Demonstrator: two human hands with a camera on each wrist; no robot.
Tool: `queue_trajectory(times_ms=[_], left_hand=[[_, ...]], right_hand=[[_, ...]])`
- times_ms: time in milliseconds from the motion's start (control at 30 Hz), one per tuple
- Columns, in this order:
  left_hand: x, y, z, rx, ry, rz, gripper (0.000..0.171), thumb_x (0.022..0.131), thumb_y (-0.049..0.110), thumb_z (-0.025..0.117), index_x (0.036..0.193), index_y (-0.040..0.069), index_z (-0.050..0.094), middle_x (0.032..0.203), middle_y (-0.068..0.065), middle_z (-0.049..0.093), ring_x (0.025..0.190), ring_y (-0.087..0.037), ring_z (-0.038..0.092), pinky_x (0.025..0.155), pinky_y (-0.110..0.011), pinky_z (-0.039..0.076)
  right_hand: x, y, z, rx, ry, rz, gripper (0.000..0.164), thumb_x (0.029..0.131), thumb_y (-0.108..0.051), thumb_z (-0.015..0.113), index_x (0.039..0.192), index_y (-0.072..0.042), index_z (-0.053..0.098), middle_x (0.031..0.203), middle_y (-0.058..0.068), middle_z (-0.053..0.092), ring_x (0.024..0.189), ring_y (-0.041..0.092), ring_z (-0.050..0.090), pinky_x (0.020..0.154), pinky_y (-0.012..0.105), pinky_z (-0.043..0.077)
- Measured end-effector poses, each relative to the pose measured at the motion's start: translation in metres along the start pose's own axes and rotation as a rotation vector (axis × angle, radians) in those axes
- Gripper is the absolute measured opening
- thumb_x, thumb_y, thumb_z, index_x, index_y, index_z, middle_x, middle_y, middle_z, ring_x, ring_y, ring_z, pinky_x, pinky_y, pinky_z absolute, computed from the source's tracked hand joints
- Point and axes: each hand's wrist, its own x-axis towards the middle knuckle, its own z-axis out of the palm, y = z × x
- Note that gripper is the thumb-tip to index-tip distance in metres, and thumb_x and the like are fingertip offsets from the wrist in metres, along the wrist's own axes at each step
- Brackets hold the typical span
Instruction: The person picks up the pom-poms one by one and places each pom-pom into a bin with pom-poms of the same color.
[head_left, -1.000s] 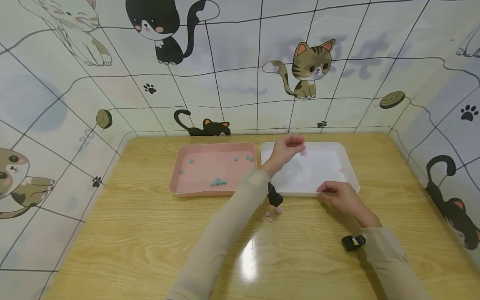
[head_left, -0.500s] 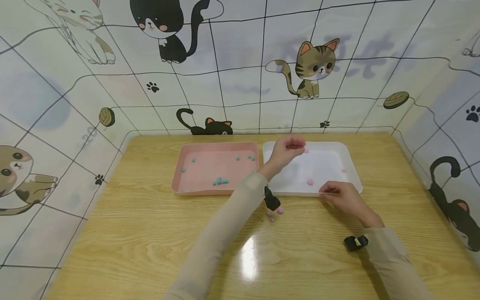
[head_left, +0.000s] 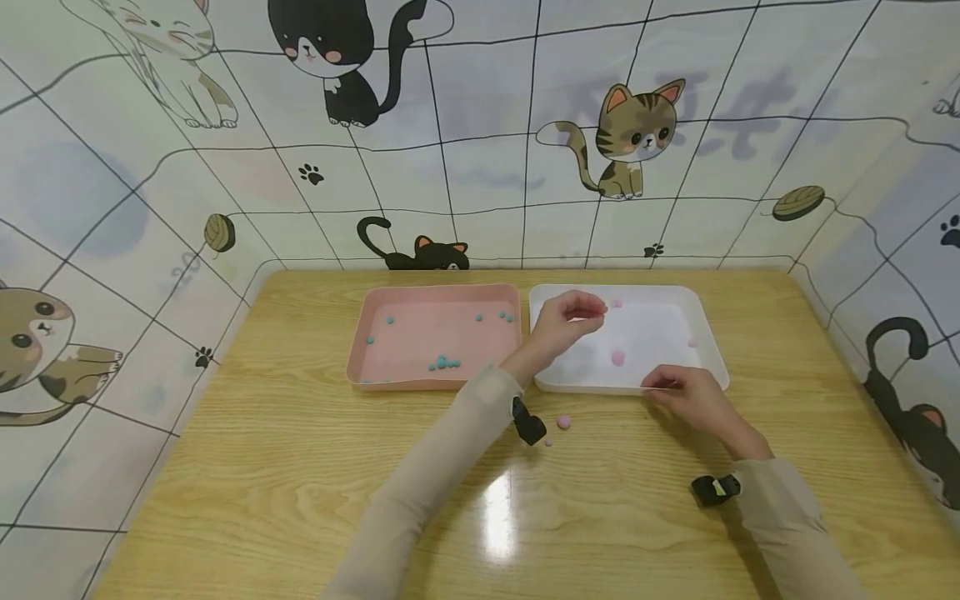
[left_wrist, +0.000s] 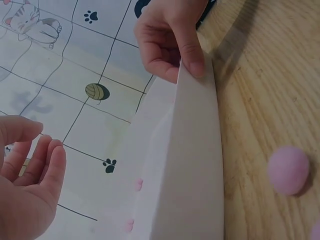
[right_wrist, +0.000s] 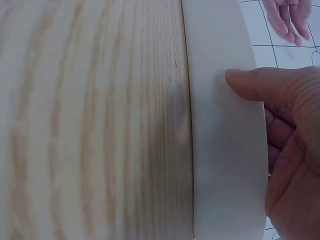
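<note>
Over the left part of the white tray (head_left: 660, 337) hovers my left hand (head_left: 566, 321), fingers loosely bent, with nothing between thumb and fingertips in the left wrist view. My right hand (head_left: 690, 400) pinches the tray's near rim, thumb on the outer wall (right_wrist: 225, 150) and fingers inside. Several small pink balls lie in the tray, among them a larger pink ball (head_left: 618, 357) near its middle. On the table in front of the tray are another pink ball (head_left: 564, 422), which looks like a fuzzy pompom in the left wrist view, and a tiny one (head_left: 548, 443).
A pink tray (head_left: 405, 383) with several small teal balls (head_left: 442, 362) stands just left of the white one. Both trays rest on a wooden table (head_left: 262, 467) against a cat-patterned backdrop (head_left: 487, 183). A dark band (head_left: 528, 422) sits on my left wrist.
A pink ball at my left fingertips has dropped into the white tray and lies near its middle. My left hand has drawn back slightly toward me. My right hand stays on the rim.
</note>
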Motion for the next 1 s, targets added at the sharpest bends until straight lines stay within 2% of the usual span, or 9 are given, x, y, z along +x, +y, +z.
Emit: queue_trajectory(times_ms=[233, 400, 633, 767, 833, 1000], left_hand=[[-0.014, 0.001, -0.001, -0.014, -0.001, -0.031, 0.015, 0.085, -0.002, 0.066, 0.100, -0.003, 0.064, 0.099, -0.011, 0.067, 0.085, -0.005, 0.061, 0.078, -0.020, 0.052], [-0.022, 0.000, -0.003, -0.001, -0.016, -0.015, 0.014, 0.085, -0.003, 0.065, 0.099, -0.004, 0.063, 0.100, -0.014, 0.066, 0.086, -0.006, 0.061, 0.078, -0.020, 0.053], [-0.042, 0.000, -0.011, 0.008, -0.063, 0.013, 0.014, 0.085, -0.004, 0.064, 0.099, -0.005, 0.062, 0.101, -0.017, 0.065, 0.087, -0.006, 0.060, 0.078, -0.021, 0.052], [-0.052, -0.005, -0.015, 0.003, -0.085, -0.005, 0.014, 0.086, -0.004, 0.064, 0.099, -0.006, 0.061, 0.102, -0.019, 0.064, 0.088, -0.005, 0.059, 0.078, -0.021, 0.052], [-0.057, -0.008, -0.018, 0.001, -0.095, -0.014, 0.015, 0.086, -0.005, 0.064, 0.100, -0.007, 0.061, 0.104, -0.022, 0.063, 0.090, -0.010, 0.060, 0.079, -0.021, 0.052], [-0.074, 0.010, -0.024, 0.007, -0.127, 0.008, 0.015, 0.085, -0.011, 0.060, 0.099, -0.015, 0.057, 0.103, -0.030, 0.060, 0.098, -0.034, 0.059, 0.080, -0.023, 0.052]], right_hand=[[-0.001, 0.002, 0.000, 0.002, 0.013, 0.006, 0.015, 0.077, 0.001, 0.074, 0.077, -0.012, 0.068, 0.075, 0.002, 0.067, 0.071, 0.000, 0.057, 0.062, 0.015, 0.048], [-0.001, 0.003, 0.001, 0.003, 0.005, 0.025, 0.015, 0.077, 0.003, 0.073, 0.078, -0.012, 0.068, 0.076, 0.001, 0.067, 0.072, 0.000, 0.056, 0.064, 0.014, 0.048], [-0.002, 0.004, 0.003, -0.007, 0.009, 0.012, 0.018, 0.076, 0.004, 0.073, 0.077, -0.013, 0.068, 0.076, 0.000, 0.067, 0.074, -0.001, 0.058, 0.065, 0.015, 0.050], [-0.002, 0.004, 0.003, -0.011, 0.003, 0.009, 0.017, 0.076, 0.004, 0.073, 0.078, -0.012, 0.068, 0.076, 0.001, 0.067, 0.074, -0.001, 0.058, 0.065, 0.016, 0.050], [-0.001, 0.003, 0.003, -0.010, 0.003, 0.010, 0.017, 0.076, 0.004, 0.073, 0.078, -0.012, 0.068, 0.076, 0.001, 0.067, 0.074, 0.000, 0.058, 0.065, 0.016, 0.050], [-0.001, 0.003, 0.003, -0.014, 0.004, 0.017, 0.017, 0.076, 0.004, 0.073, 0.078, -0.012, 0.068, 0.077, -0.002, 0.067, 0.073, 0.000, 0.058, 0.064, 0.017, 0.050]])
